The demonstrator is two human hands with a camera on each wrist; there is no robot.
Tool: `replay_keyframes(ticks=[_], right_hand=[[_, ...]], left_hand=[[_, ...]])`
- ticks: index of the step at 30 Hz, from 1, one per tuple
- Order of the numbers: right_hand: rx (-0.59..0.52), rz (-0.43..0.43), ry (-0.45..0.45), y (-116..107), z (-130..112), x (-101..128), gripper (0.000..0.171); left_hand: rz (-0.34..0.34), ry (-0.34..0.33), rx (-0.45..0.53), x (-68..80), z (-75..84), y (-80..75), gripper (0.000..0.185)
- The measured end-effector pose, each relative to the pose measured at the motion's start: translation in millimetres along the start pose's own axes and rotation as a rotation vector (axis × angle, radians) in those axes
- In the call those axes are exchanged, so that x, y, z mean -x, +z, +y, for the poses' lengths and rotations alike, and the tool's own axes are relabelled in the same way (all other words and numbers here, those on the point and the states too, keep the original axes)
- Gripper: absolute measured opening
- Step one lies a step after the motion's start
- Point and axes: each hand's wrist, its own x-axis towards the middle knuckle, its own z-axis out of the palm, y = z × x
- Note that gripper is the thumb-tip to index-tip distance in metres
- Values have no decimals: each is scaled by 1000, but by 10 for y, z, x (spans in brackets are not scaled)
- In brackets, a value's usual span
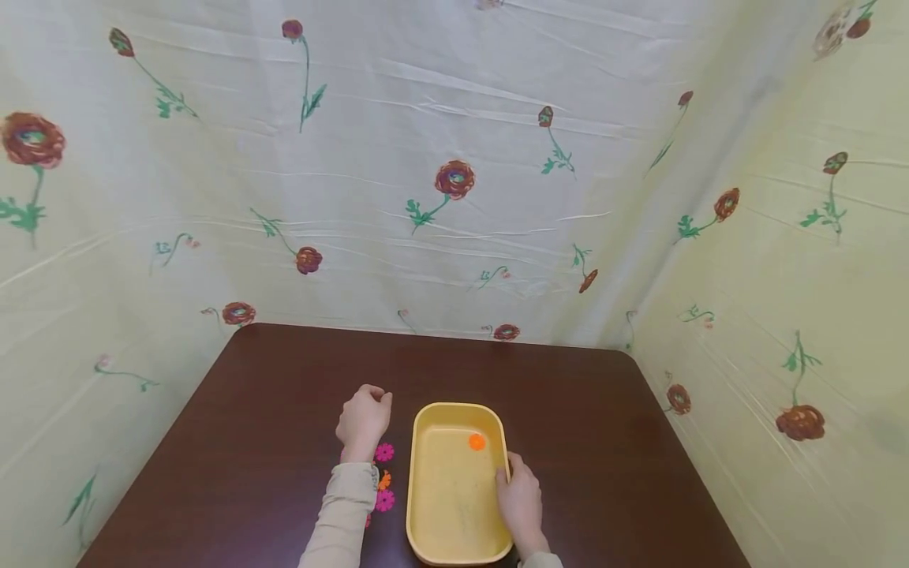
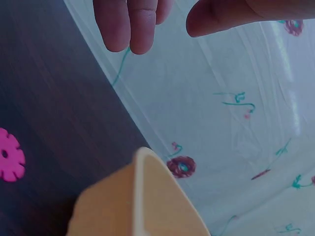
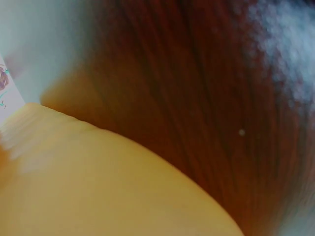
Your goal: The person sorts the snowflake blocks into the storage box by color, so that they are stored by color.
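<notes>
A yellow plastic tray [image 1: 426,505] stands on the dark brown table [image 1: 270,410] near its front edge. One orange disc [image 1: 476,442] lies inside it. My right hand [image 1: 521,498] grips the tray's right rim, thumb hooked over the edge. Left of the tray, my left hand [image 1: 364,416] hovers with loosely curled fingers and holds nothing. In the left wrist view its fingers [image 2: 129,27] and thumb are apart with empty space between them. Pink flower pieces [image 1: 384,452] and an orange one [image 1: 384,480] lie just under that hand. The right wrist view shows only the blurred tray wall [image 3: 98,187].
Cream cloth printed with red flowers [image 1: 454,180] hangs behind the table and on both sides. In the left wrist view a pink flower piece [image 2: 7,155] lies on the wood beside the tray's corner [image 2: 142,196]. Bare wood stretches toward the far edge [image 1: 440,335].
</notes>
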Motion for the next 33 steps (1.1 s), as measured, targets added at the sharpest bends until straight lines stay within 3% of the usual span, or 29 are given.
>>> replay_keyframes(ticks=[8, 12, 19, 26, 33], right_hand=[[-1, -40, 11, -30, -14, -14, 29], [-3, -64, 17, -40, -16, -24, 30], [6, -71, 28, -53, -22, -19, 30], [11, -72, 51, -50, -33, -15, 31], [15, -78, 60, -50, -43, -7, 30]], left_hand=[[-16, 42, -65, 35, -287, -87, 28], [8, 155, -130, 82, -468, -70, 23], [12, 372, -341, 163, -720, 33, 22], [-23, 504, -475, 188, -850, 139, 26], [8, 593, -522, 243, -941, 211, 25]])
